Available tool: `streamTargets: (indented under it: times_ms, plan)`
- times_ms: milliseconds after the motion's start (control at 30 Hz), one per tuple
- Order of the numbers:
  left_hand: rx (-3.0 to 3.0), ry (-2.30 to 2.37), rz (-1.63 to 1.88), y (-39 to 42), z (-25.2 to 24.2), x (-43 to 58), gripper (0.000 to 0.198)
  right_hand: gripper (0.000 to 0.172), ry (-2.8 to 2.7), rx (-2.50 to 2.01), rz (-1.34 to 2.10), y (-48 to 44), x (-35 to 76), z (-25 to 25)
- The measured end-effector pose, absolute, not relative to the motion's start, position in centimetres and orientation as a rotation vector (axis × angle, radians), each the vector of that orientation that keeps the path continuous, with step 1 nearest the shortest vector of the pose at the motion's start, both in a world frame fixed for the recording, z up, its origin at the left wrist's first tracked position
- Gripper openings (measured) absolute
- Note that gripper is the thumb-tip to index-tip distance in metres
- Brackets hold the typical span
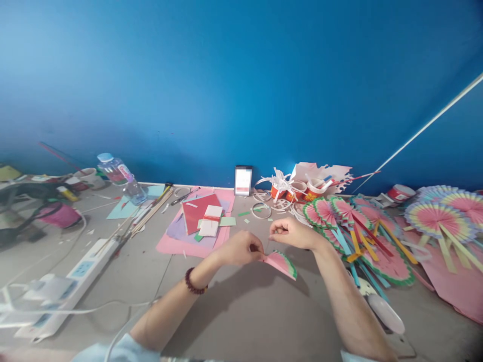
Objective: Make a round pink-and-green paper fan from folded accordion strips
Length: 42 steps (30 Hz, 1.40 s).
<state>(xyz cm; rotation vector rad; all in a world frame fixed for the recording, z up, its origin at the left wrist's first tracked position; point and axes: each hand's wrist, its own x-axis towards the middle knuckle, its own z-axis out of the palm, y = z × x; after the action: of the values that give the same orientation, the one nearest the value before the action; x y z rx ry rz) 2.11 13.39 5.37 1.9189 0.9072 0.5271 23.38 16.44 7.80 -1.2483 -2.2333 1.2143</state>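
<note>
the narrow end of the pink paper fan [282, 264] is buried between the fingers of my left hand [240, 248], so i can't see how the folds gather there or just where my fingertips press. my right hand [294, 233] is curled in just above and to the right of it, thumb and fingertips drawn together; if anything is pinched in them, it is too small and blurred for me to tell. both sleeves are cut off by the lower edge. a small upright card [243, 180] against the blue wall [241, 75] is smeared out and unreadable.

my left hand is closed tight on the fan and holds it just over the bare grey table [241, 317], near the middle, in front of me. the fan is a pleated wedge, pink with a scalloped green rim, spreading down and to the right from my grip. a dark bead bracelet [194, 284] sits on my left wrist.

a heap of finished fans [358, 229] with coloured strip handles lies just right of my right hand. beyond my hands lie a pink sheet [177, 244] with red paper [198, 208] on it, some orange paper cups [298, 190], and at the far left a water bottle [118, 173] and a white power strip [77, 275].
</note>
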Motion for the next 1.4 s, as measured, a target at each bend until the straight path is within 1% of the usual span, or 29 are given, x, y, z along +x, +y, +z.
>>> streamTargets:
  times_ms: [167, 267, 400, 500, 667, 833, 1067, 1400]
  plan:
    - [1.904, 1.052, 0.527, 14.2, 4.9, 1.6, 0.016, 0.021, -2.254, -1.373, 1.050, 14.6, 21.9, 9.3]
    - [1.884, 1.131, 0.619, 14.4, 4.7, 1.6, 0.018, 0.019, -2.278, -1.454, 0.788, 13.6, 20.9, 9.7]
    - [1.780, 1.206, 0.808, 14.8, 4.3, 1.7, 0.025, 0.015, -2.319, -1.510, 0.385, 12.8, 19.7, 9.6]
    - [1.698, 1.242, 0.890, 15.4, 4.2, 1.7, 0.024, 0.015, -2.325, -1.539, 0.241, 12.5, 19.3, 9.4]
    - [1.442, 1.184, 0.910, 16.2, 4.2, 1.7, 0.021, 0.015, -2.340, -1.561, 0.133, 12.1, 19.1, 9.5]
    - [1.182, 1.128, 0.956, 16.3, 4.4, 1.7, 0.029, 0.013, -2.315, -1.620, 0.046, 11.7, 19.1, 9.4]
    - [1.029, 1.045, 0.999, 16.0, 5.0, 1.8, 0.029, 0.014, -2.301, -1.592, 0.072, 11.8, 19.4, 9.4]
    - [0.990, 0.981, 1.061, 15.7, 4.8, 2.0, 0.027, 0.014, -2.343, -1.552, 0.138, 11.7, 19.4, 9.9]
